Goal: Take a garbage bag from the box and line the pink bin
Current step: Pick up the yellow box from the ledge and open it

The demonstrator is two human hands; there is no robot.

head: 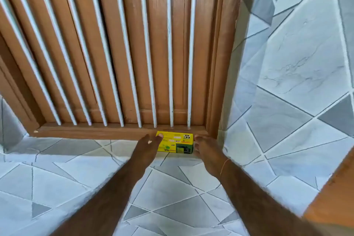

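Note:
A small yellow garbage-bag box (177,142) lies on the tiled ledge against the wooden window sill. My left hand (148,146) reaches to the box's left end, fingers spread, with the fingertips touching its top left corner. My right hand (204,149) is at the box's right end, fingers apart and touching its side. Neither hand has closed around the box. The pink bin is not in view.
A wooden window frame (115,130) with several white vertical bars (169,63) rises right behind the box. A grey tiled wall (297,73) stands to the right. The tiled ledge (76,168) spreads in front. An orange-brown surface (335,193) shows at the lower right.

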